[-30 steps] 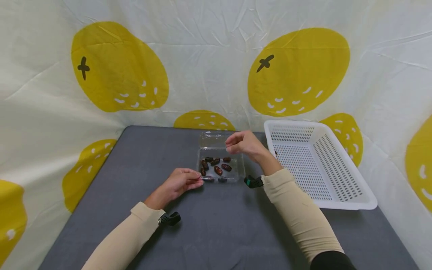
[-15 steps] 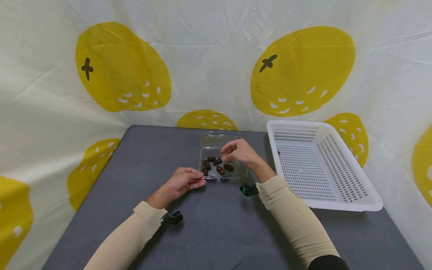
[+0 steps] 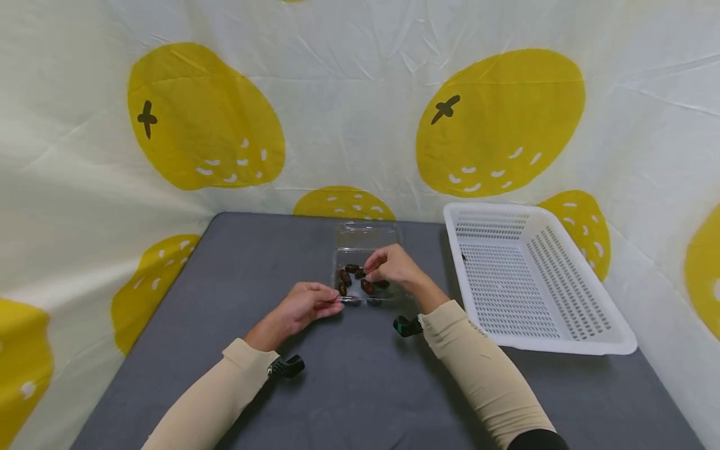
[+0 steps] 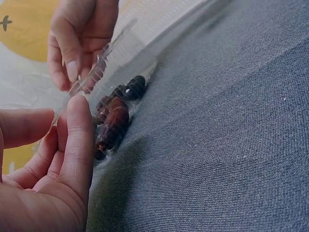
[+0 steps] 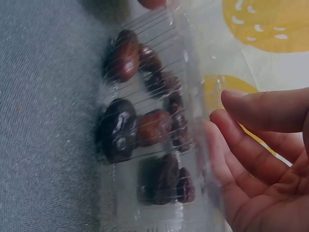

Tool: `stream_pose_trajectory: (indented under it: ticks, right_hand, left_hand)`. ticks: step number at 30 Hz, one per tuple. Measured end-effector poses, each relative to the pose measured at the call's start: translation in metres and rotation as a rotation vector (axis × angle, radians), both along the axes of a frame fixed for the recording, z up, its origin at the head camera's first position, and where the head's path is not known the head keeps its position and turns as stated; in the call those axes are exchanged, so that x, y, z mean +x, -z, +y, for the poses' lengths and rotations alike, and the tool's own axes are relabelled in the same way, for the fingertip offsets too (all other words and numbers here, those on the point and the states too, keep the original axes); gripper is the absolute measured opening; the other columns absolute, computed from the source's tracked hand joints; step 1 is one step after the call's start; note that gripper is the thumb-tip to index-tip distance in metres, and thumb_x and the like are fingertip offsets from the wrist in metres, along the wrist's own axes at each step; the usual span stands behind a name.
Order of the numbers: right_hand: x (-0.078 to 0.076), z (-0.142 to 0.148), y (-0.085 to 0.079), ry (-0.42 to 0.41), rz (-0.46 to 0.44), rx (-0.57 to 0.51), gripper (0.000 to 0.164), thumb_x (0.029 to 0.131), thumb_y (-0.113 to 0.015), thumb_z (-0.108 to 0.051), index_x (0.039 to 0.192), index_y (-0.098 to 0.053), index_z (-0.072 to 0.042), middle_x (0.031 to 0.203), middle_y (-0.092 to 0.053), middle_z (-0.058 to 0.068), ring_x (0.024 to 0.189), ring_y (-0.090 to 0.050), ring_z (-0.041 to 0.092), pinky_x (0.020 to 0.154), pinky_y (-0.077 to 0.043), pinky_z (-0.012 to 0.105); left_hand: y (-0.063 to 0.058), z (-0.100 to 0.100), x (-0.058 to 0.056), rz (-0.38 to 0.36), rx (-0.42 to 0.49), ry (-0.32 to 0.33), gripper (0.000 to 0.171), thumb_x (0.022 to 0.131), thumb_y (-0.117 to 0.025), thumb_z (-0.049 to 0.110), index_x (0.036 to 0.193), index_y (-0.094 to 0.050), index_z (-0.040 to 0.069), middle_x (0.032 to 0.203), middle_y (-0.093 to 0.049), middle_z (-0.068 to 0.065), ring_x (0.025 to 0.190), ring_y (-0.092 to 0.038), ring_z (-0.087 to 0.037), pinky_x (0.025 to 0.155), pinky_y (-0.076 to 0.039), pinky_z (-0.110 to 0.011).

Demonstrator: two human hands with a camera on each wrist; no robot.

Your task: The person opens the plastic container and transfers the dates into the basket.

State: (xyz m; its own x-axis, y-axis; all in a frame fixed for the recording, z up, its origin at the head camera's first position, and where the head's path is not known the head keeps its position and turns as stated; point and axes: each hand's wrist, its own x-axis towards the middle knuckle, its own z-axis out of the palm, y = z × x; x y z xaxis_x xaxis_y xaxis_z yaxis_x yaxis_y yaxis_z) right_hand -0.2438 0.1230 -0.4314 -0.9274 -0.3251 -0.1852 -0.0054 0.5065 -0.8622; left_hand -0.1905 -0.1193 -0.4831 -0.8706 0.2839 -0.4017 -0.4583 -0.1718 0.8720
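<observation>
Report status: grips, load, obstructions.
Left grip pinching the near-left corner of a clear rectangular plastic box. Right grip over it, holding nothing visible. Glossy dark-brown oval dates inside. Clear plastic lid open, apparently not blocking.

Creased white sheeting walls the back and sides; large yellow fruit prints dot it; the desk is dark grey.

Soft, diffuse light falls on a gray tabletop, where beige sleeves cast faint shadows. In the dimmer wrist views, highlights glint off dark dates and a clear plastic container; the right wrist's picture is hazy, slightly blurred.
</observation>
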Motion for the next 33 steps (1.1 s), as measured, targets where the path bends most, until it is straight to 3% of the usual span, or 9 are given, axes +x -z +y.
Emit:
stream_pose_trajectory:
  ticks: [8,14,20,27,33]
  right_hand:
    - [-0.005,-0.004,0.012,-0.023,-0.012,0.019,0.026,0.086,-0.081,0.0,0.111,-0.076,0.003,0.104,-0.079,0.017,0.088,-0.075,0.022,0.084,-0.065,0.043]
    - [-0.01,-0.007,0.022,-0.039,-0.017,0.047,0.028,0.082,-0.082,0.005,0.109,-0.077,0.002,0.104,-0.078,0.017,0.09,-0.074,0.022,0.08,-0.066,0.038]
    - [-0.01,-0.01,0.029,-0.055,0.062,0.159,0.025,0.078,-0.086,0.002,0.101,-0.08,-0.004,0.095,-0.08,0.009,0.085,-0.073,0.018,0.076,-0.063,0.032]
    - [-0.009,-0.016,0.032,-0.101,0.176,0.273,0.026,0.073,-0.091,0.0,0.096,-0.08,-0.009,0.088,-0.079,0.003,0.081,-0.071,0.013,0.083,-0.063,0.035]
    - [-0.01,-0.016,0.034,-0.123,0.242,0.322,0.023,0.073,-0.091,-0.003,0.091,-0.08,-0.011,0.084,-0.078,0.0,0.078,-0.07,0.012,0.079,-0.063,0.033]
  left_hand:
    - [0.001,-0.003,0.001,0.012,-0.015,-0.004,0.025,0.102,-0.059,-0.003,0.124,-0.06,-0.016,0.096,-0.073,-0.01,0.085,-0.076,-0.016,0.082,-0.067,-0.029]
    - [0.001,-0.002,0.001,0.008,-0.011,0.001,0.029,0.103,-0.059,-0.002,0.127,-0.058,-0.018,0.097,-0.073,-0.009,0.086,-0.076,-0.017,0.084,-0.067,-0.03]
    - [0.003,0.0,0.0,0.008,0.005,0.011,0.031,0.103,-0.061,-0.001,0.128,-0.057,-0.019,0.101,-0.072,-0.011,0.086,-0.076,-0.016,0.085,-0.067,-0.03]
    - [0.004,0.0,0.0,0.014,0.004,0.014,0.027,0.102,-0.062,-0.002,0.124,-0.059,-0.017,0.098,-0.073,-0.01,0.085,-0.076,-0.016,0.084,-0.067,-0.03]
    - [0.004,0.001,0.002,0.008,0.005,0.005,0.022,0.101,-0.062,-0.002,0.12,-0.062,-0.015,0.096,-0.073,-0.01,0.084,-0.077,-0.016,0.082,-0.067,-0.029]
